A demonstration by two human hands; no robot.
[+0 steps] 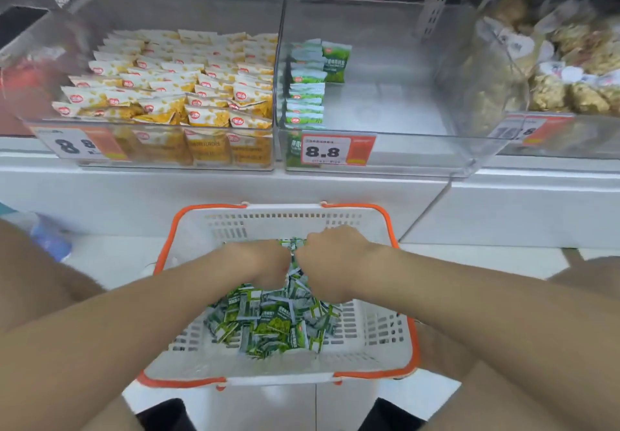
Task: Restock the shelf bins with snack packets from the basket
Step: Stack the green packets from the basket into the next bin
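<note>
A white basket (375, 340) with orange rim sits on the floor below the shelf, holding a heap of green snack packets (268, 323). Both my hands reach into it side by side. My left hand (261, 261) and my right hand (332, 259) are curled down into the pile, gripping green packets; their fingers are hidden from view. Above, a clear middle bin (402, 148) holds one row of green packets (307, 91) along its left wall, with the rest of its floor bare. A price tag reading 8.8 (327, 152) is on its front.
The left clear bin (167, 158) is packed with yellow-and-white packets. A right bin (553, 142) holds bagged brownish snacks. A white shelf ledge (235, 189) runs under the bins. My knees flank the basket on the white tiled floor.
</note>
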